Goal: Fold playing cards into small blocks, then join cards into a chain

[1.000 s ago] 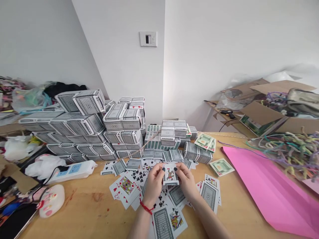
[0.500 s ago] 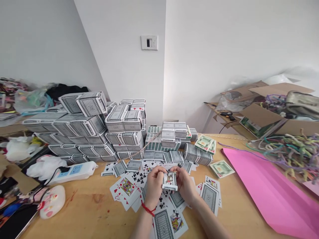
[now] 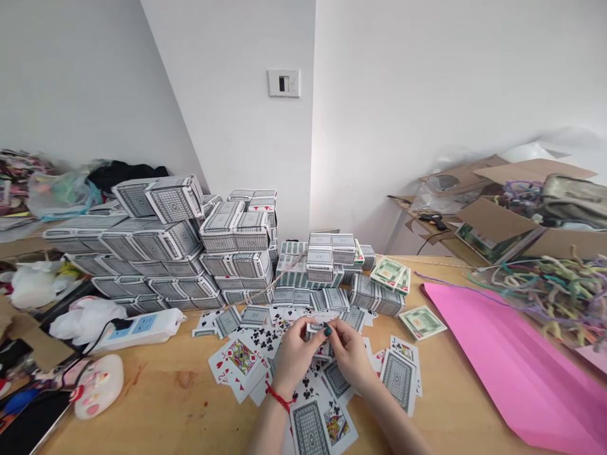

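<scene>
My left hand (image 3: 293,355), with a red string at the wrist, and my right hand (image 3: 351,355) meet over a scatter of loose playing cards (image 3: 243,357) on the wooden table (image 3: 171,398). Both hands are closed, pinching a folded playing card (image 3: 317,328) between the fingertips; only its top edge shows. Face-up and face-down cards lie under and around the hands. Behind them stand small folded card boxes (image 3: 327,262) and a tall stack of larger ones (image 3: 171,246).
A pink paper sheet (image 3: 502,360) covers the right of the table, with coloured pipe cleaners (image 3: 550,287) and cardboard boxes (image 3: 512,208) behind. A white power strip (image 3: 142,325), a round white-pink object (image 3: 97,384) and bags lie at the left. Green card packs (image 3: 421,321) sit nearby.
The card, held face-up between both hands, has been folded down and is now almost hidden in the fingertips. The hands moved closer together.
</scene>
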Demonstrator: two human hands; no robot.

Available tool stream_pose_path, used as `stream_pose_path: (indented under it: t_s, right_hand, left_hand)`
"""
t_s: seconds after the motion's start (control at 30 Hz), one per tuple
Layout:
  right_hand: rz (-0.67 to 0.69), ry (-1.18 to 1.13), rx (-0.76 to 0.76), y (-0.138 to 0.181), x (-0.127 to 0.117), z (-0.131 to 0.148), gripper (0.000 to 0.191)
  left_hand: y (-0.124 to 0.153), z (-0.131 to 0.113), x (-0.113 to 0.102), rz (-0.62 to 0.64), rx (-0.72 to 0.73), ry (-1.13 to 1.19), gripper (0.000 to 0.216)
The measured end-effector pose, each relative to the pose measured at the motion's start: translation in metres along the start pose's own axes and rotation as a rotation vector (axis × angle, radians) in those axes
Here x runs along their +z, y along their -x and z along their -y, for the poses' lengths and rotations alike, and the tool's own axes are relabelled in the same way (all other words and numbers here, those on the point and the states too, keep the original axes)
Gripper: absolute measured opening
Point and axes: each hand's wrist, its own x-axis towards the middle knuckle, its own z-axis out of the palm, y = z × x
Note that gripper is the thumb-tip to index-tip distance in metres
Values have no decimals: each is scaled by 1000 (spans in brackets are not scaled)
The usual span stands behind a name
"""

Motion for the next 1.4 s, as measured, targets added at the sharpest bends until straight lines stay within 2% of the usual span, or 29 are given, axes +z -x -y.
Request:
stream_pose_path:
  t_s: [0.17,0.37,0.6,0.73,0.9,1.1,1.23,1.3,1.4]
  right_hand:
    - [38,87,-67,4,-1,4,21]
    - [37,197,-138,4,-1,2,18]
    - [14,254,-226,7,0,3,20]
    - [14,295,-257,8,2,1,21]
    - [40,229,-189,6,-1,-1,21]
    - [-31,-77,1,3,3,0,18]
    - [-79,70,12,2,9,-4,23]
    - [-109,166,4,2,9,-6,27]
    - [-139,180,16,1,7,-7,20]
  left_hand:
    - [-3,3,0,31,-4,12,22]
    - [0,3,0,-72,-20,-10,21]
    - [0,8,6,-101,-22,56,21]
    - [1,6,10,-175,-18,62,24]
    - [3,4,13,-223,-25,31,29]
    - [1,1,11,-230,4,-20,23]
    - [1,1,10,-243,45,-40,20]
    - [2,1,9,-213,91,-50,20]
    - [3,2,8,-135,137,-99,21]
